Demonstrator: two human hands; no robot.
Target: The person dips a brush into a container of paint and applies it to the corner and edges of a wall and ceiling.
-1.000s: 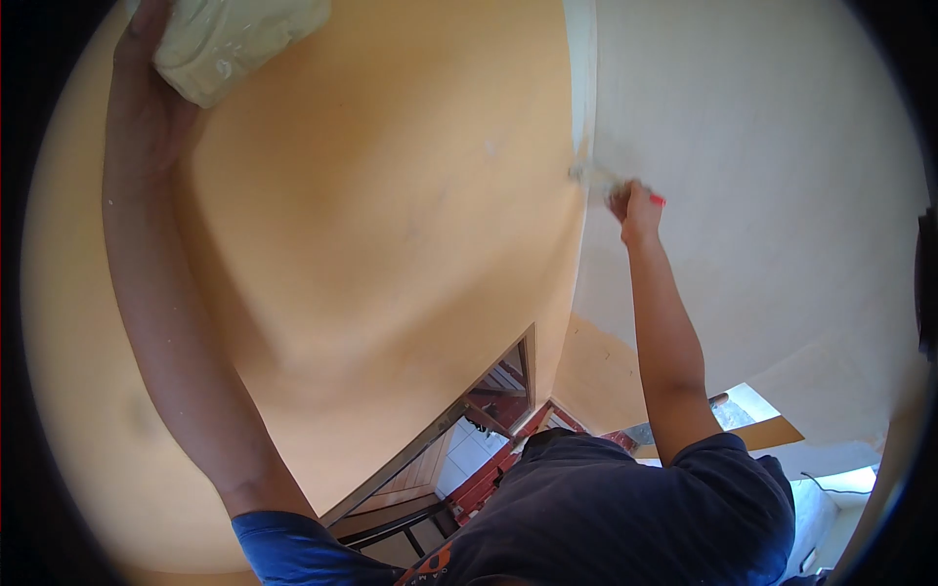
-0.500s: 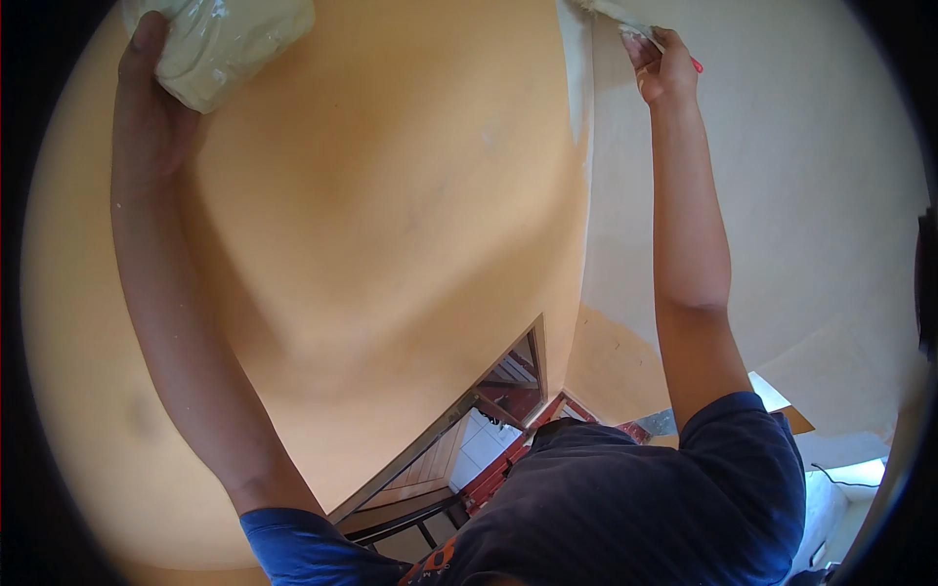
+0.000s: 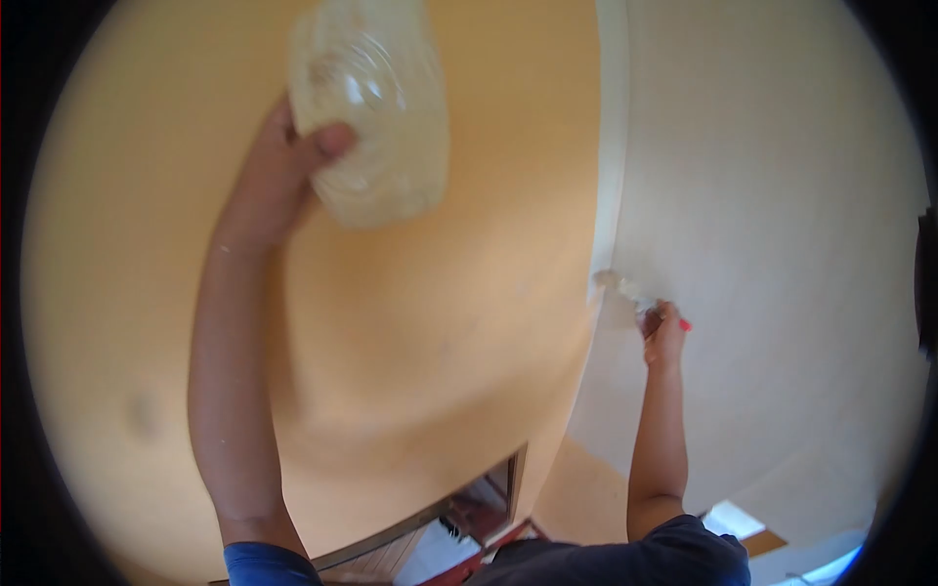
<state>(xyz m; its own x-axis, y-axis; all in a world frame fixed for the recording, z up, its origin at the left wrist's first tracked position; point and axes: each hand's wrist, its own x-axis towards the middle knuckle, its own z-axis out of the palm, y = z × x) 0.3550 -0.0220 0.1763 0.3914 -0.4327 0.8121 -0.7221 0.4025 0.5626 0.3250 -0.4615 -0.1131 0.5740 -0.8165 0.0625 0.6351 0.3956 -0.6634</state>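
Observation:
My left hand point(image 3: 278, 186) is wrapped round a pale, cut-open plastic container point(image 3: 396, 127) streaked with cream paint, its thumb over the near side. At the right, my right hand point(image 3: 664, 337) is closed on a paintbrush point(image 3: 630, 288) with a red handle end. The bristles are at the corner where the orange-yellow wall point(image 3: 469, 273) meets the whitish wall point(image 3: 762, 254). A pale painted strip point(image 3: 612, 117) runs up that corner above the brush. Motion blurs the brush and the container slightly.
Low in view, a framed opening point(image 3: 513, 488) in the orange wall shows a tiled area and red surfaces beyond. An unpainted orange patch point(image 3: 581, 488) lies low on the right wall. A bright opening point(image 3: 733, 520) stands behind my right shoulder.
The view has tilted upward. The brush is now lower along the corner, with more pale strip showing above it. The container sits further right and lower in view. Both hands keep their holds.

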